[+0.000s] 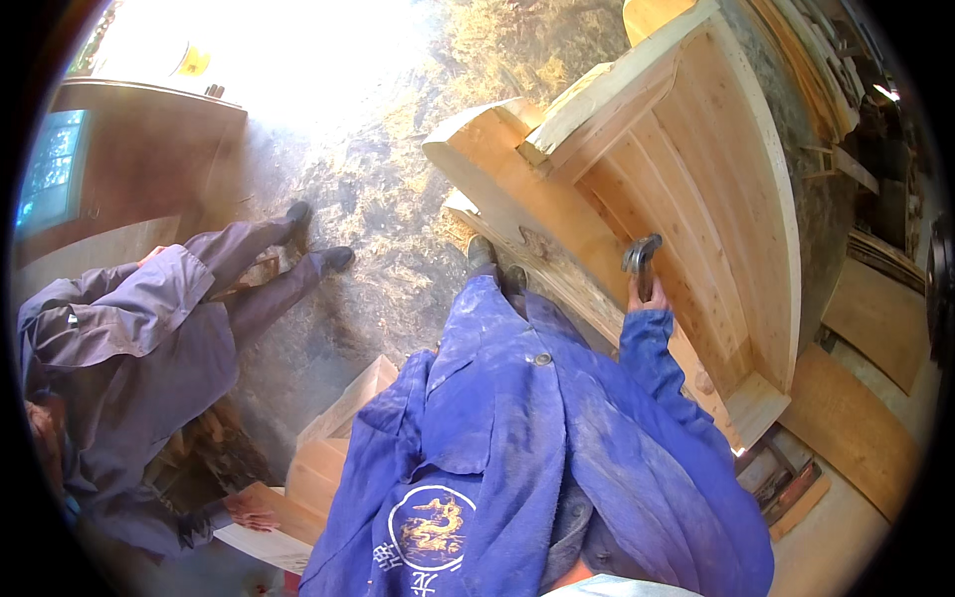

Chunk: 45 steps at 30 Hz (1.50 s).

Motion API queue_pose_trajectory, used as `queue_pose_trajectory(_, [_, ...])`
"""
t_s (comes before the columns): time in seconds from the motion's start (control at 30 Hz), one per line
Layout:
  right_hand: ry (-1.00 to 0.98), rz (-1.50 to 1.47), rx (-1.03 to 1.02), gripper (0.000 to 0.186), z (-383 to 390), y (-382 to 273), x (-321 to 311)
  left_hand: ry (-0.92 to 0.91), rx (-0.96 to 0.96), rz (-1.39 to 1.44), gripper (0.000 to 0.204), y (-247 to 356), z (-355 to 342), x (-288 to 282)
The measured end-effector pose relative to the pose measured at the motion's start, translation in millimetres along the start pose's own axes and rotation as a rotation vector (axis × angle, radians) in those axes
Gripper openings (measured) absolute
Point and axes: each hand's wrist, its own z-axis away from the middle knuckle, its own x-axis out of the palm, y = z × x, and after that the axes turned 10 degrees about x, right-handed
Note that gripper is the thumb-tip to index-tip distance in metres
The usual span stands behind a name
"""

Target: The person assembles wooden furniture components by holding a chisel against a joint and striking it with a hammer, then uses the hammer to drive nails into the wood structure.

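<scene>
My right hand is closed around the handle of a claw hammer, whose metal head points away from me. The hammer is over the near edge of a large, trough-shaped wooden box with curved sides and a planked inside. A thick curved wooden piece rises at the box's far left end. My left hand does not show; the blue coat sleeve on that side hangs at the lower left of my body.
To my left sits a person in grey clothes, one hand resting on a wooden piece. Shavings cover the floor. Boards lie at right, and a brown cabinet stands at far left.
</scene>
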Motion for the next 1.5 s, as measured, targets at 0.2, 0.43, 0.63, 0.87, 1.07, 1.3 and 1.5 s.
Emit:
queue_pose_trajectory(0.2, [-0.012, -0.037, 0.009, 0.036, -0.2, 3.1, 1.1, -0.004, -0.005, -0.013, 0.031, 9.8, -4.7, -7.9])
queue_pose_trajectory(0.43, [0.004, 0.018, 0.034, 0.034, 4.6, -3.7, -3.1, -0.004, -0.005, -0.025, 0.031, 14.5, -2.8, -12.5])
queue_pose_trajectory(0.63, [0.026, 0.066, 0.028, 0.036, -0.5, 2.7, 3.0, 0.015, -0.008, -0.011, 0.032, 11.3, 0.3, -13.8])
queue_pose_trajectory(0.87, [0.102, 0.022, -0.017, 0.04, -25.1, 47.4, 22.9, 0.017, 0.068, 0.017, 0.032, 32.0, -2.7, -11.9])
queue_pose_trajectory(1.07, [-0.048, -0.254, -0.094, 0.04, -52.9, 72.4, 53.2, 0.075, 0.085, 0.06, 0.032, 28.2, 5.7, -22.1])
queue_pose_trajectory(1.3, [0.118, -0.07, -0.175, 0.037, -33.0, 50.5, 33.8, 0.099, 0.062, 0.123, 0.033, 20.7, 7.0, -11.6])
queue_pose_trajectory(1.5, [0.063, -0.056, -0.154, 0.041, -21.4, 30.3, 21.9, 0.129, 0.037, 0.163, 0.033, 11.3, 10.2, -9.5])
